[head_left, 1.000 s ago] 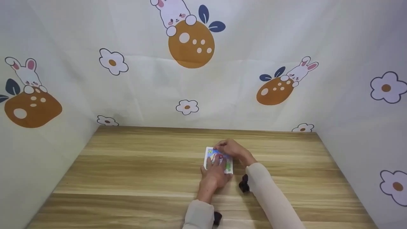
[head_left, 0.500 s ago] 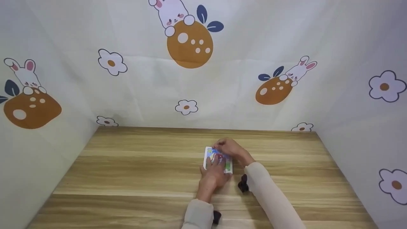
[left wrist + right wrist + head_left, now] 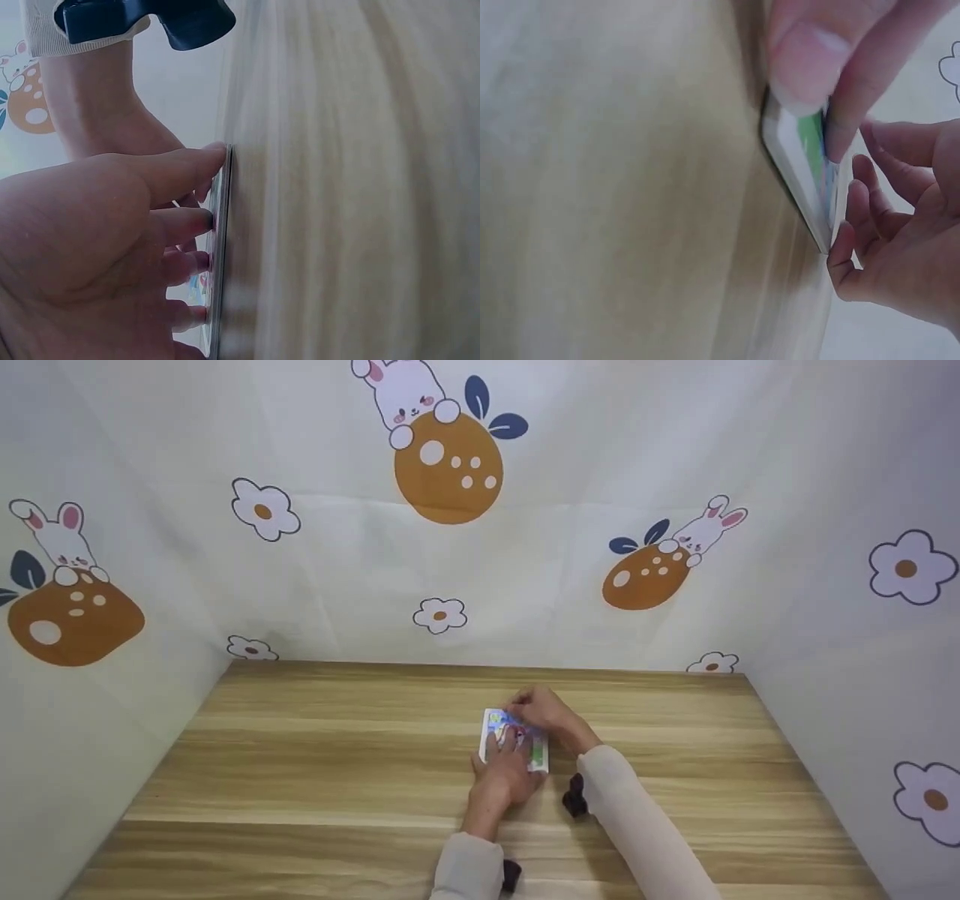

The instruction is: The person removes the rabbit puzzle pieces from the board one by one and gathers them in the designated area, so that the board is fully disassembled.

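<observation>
A thin rectangular picture board (image 3: 496, 718) with a white border and a blue, green and red print lies flat on the wooden table. Across its near half my left hand (image 3: 505, 774) rests with fingers spread; in the left wrist view its fingertips press the printed face, the thumb (image 3: 199, 161) at the edge. My right hand (image 3: 545, 711) bends over the far right part of the board. In the right wrist view its thumb (image 3: 810, 71) touches the white border (image 3: 784, 139), with another finger on the print. Whether these fingers pinch a small piece I cannot tell.
Wood-grain table top (image 3: 315, 750) surrounds the board. Pale fabric walls (image 3: 337, 555) printed with rabbits, oranges and flowers enclose the back and both sides. Dark wrist devices show under the left sleeve (image 3: 469, 866) and beside the right sleeve (image 3: 641, 817).
Both hands stay in nearly the same place on the board. The right fingers shift only slightly at its far edge; the head view moves a little.
</observation>
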Demonstrator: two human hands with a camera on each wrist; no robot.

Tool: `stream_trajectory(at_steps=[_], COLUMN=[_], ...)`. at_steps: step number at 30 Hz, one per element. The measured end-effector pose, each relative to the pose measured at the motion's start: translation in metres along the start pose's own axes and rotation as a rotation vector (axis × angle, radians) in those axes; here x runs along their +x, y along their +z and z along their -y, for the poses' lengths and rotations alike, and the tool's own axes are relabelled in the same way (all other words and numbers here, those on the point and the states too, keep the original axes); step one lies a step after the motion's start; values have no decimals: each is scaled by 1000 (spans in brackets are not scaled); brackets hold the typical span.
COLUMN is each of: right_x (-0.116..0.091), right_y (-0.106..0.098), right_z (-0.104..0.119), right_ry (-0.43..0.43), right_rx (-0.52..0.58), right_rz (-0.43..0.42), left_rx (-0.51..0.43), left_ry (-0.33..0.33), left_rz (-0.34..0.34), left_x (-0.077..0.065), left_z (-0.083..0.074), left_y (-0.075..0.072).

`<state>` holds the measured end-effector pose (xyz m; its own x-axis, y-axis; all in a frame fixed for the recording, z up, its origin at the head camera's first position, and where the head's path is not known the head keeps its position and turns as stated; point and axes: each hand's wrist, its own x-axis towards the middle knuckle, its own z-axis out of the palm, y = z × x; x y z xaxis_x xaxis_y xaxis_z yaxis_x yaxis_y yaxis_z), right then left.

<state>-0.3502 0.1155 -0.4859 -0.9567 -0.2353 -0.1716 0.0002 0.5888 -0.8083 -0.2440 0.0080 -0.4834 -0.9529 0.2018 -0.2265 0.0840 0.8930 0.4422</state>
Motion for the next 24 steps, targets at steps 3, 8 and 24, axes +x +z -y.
stream_trajectory(at_steps=[3,8,24], right_x=[0,0,-2], right_y=[1,4,-8], right_z=[-1,-2,0], right_ry=[-30,-69,-42], right_rx=[15,28,60], right_rz=[-2,-13,3], left_rx=[-9,-8,31], left_ry=[2,3,7], left_rz=[-3,-4,-6], left_x=[0,-1,1], left_z=[1,1,1], left_y=[0,1,1])
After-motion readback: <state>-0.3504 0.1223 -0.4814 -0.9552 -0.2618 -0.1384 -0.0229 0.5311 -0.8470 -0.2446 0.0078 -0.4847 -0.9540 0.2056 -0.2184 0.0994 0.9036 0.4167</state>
